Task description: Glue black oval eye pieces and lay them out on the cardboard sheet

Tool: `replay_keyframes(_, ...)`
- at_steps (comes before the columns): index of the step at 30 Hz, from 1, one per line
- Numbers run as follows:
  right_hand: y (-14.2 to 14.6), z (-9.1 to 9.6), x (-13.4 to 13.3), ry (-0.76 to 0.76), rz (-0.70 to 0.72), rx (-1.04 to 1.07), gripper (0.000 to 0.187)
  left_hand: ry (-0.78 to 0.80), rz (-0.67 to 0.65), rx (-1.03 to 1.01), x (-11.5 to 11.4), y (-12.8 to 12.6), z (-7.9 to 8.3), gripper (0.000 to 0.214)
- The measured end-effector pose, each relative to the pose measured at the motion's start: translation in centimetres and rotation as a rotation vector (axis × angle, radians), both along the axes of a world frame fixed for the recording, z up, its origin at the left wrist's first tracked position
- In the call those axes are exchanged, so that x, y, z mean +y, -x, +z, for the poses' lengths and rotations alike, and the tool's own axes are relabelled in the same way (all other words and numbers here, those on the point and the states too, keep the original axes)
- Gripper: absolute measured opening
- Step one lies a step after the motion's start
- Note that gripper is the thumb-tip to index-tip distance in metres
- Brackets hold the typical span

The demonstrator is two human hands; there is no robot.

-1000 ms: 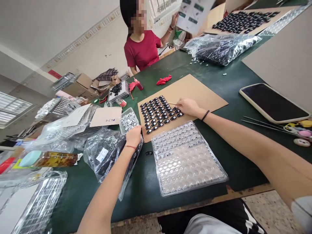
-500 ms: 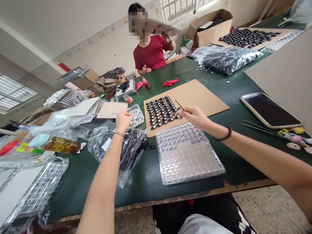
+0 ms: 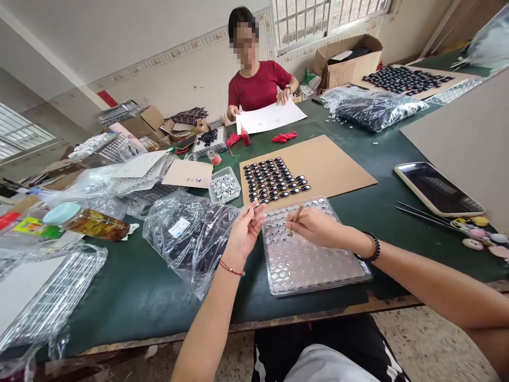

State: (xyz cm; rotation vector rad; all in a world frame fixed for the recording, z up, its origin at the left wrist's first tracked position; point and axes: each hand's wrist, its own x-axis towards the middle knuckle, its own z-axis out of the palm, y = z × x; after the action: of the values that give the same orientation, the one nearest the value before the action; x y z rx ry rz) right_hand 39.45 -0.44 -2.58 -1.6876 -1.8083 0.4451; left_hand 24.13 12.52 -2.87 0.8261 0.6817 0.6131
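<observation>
My right hand (image 3: 316, 227) is closed around a short thin wooden stick (image 3: 297, 213), its lower end down over the clear plastic tray (image 3: 318, 270). Small round shiny pieces fill the tray's upper rows of dimples. Just left of the tray, my left hand (image 3: 246, 231) is raised palm up, thumb and forefinger pinched; whatever they hold is too small to make out. Beyond the hands, rows of black oval pieces with pale centres (image 3: 265, 178) lie on a brown cardboard sheet (image 3: 334, 164). A clear box of small silvery pieces (image 3: 225, 185) stands left of the cardboard.
A plastic bag of dark pieces (image 3: 191, 233) lies left of my left hand. On the right are a phone (image 3: 439, 188) and tweezers (image 3: 427, 216). Across the table sits a person in red (image 3: 260, 87) holding a white sheet (image 3: 272, 115). A lidded jar (image 3: 93, 225) lies far left.
My left hand has come from the box of silvery pieces rightward to the tray's edge. My right hand has lowered the stick from the cardboard onto the tray. The person opposite has brought the sheet down.
</observation>
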Motion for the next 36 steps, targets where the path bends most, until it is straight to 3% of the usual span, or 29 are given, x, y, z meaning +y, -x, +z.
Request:
replay_keyframes(5,-0.1,0.1,-0.9,-0.167,-0.097,0.103,0.030,-0.262,-0.177,0.162,-2.1,0.0,-0.2,0.015)
replay_keyframes(10,0.5,-0.7,-1.4,-0.299,-0.136,0.265,0.026,-0.719,-0.262,0.421,-3.5,0.0,0.3,0.026)
replay_keyframes(16,1.2,-1.0,-1.8,-0.348,-0.144,0.446,0.029,-0.858,-0.332,0.428,-4.5,0.2,0.3,0.024)
replay_keyframes(19,1.0,-0.6,-2.1,-0.357,-0.188,0.539,0.028,-0.832,-0.345,0.397,-4.0,0.3,0.3,0.018)
replay_keyframes(22,0.6,0.0,-2.4,-0.395,-0.274,0.666,0.029,-0.588,-0.322,0.269,-2.1,0.2,0.6,0.021)
replay_keyframes(26,0.2,0.1,-2.5,-0.410,-0.285,0.746,0.027,-0.304,-0.170,0.069,0.0,-0.1,1.5,0.043)
replay_keyframes(29,0.4,-0.4,-2.4,-0.369,-0.219,0.717,0.028,-0.204,-0.311,0.005,-1.3,-0.2,1.5,0.051)
replay_keyframes(31,0.7,-0.8,-2.2,-0.343,-0.177,0.604,0.028,-0.373,-0.340,0.099,-2.9,0.0,1.3,0.048)
replay_keyframes(34,1.1,-0.9,-1.8,-0.298,-0.099,0.329,0.028,-0.875,-0.258,0.298,-4.6,0.6,0.8,0.037)
replay_keyframes(36,1.3,-0.8,-1.7,-0.276,-0.064,0.183,0.028,-1.116,-0.296,0.385,-5.1,0.8,0.6,0.026)
